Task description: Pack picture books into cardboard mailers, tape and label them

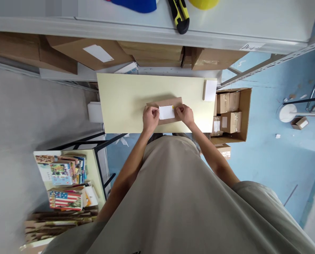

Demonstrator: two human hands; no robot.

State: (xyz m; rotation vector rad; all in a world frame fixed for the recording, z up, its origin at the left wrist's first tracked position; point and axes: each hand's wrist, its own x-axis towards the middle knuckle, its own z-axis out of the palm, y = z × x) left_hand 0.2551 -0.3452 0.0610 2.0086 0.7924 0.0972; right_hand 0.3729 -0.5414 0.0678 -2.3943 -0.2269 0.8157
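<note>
A brown cardboard box [170, 122] rests on the pale yellow tabletop [125, 102] close to my body. On top of it is a white label [166, 112] with a small yellow mark at its right end. My left hand [150, 118] is closed in a pinch at the label's left edge. Over the right end of the box, my right hand [186, 114] has its thumb and fingers pinched together just beside the label. Whatever lies between those right fingertips is too small to make out.
A white stack of labels [210, 90] sits at the table's right end. Beyond it, an open carton [248, 116] holds several small boxes. Books [66, 201] lie on a stand at lower left. Above, a shelf [226, 21] carries a yellow-black utility knife [180, 16].
</note>
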